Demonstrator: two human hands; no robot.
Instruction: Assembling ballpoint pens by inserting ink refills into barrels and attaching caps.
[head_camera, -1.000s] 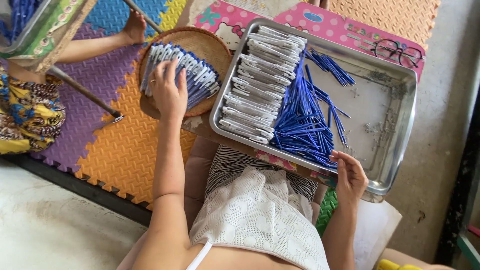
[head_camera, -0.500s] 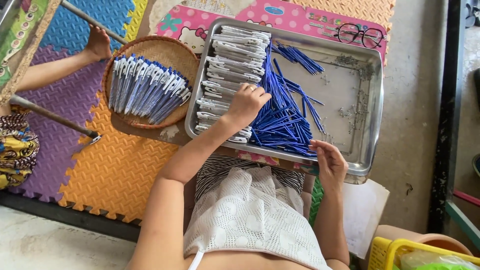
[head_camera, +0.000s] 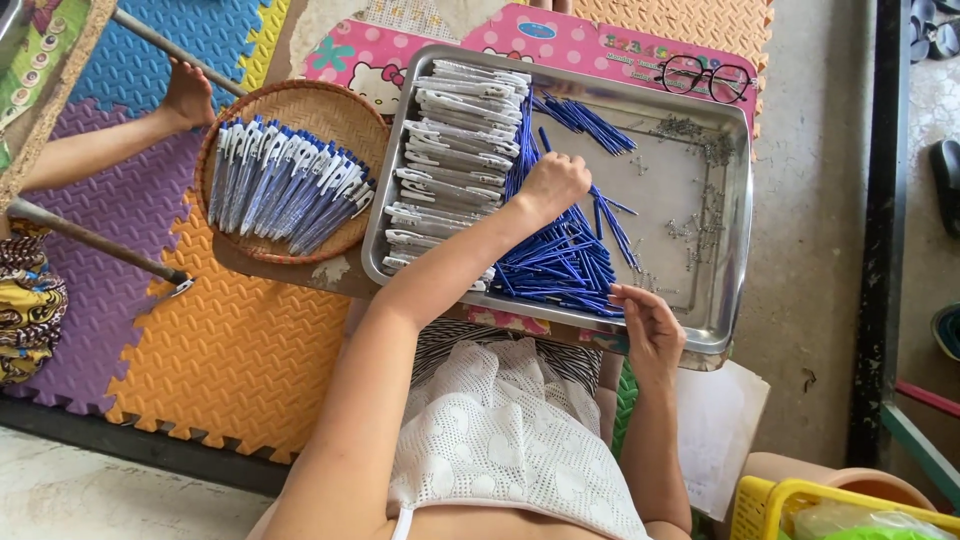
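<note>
Left hand (head_camera: 553, 183) had shifted from the white pen shells toward the tray's middle since half a second earlier, now curled on the blue pen barrels (head_camera: 560, 262); what it pinched couldn't be told. At 9 o'clock sat a woven basket (head_camera: 345, 112) of assembled pens (head_camera: 285, 185). White pen shells (head_camera: 450, 150) filled the metal tray (head_camera: 735, 250)'s left. Right hand (head_camera: 650, 325), at the 5 o'clock rim, had fingers narrowly open, touching barrel ends.
</note>
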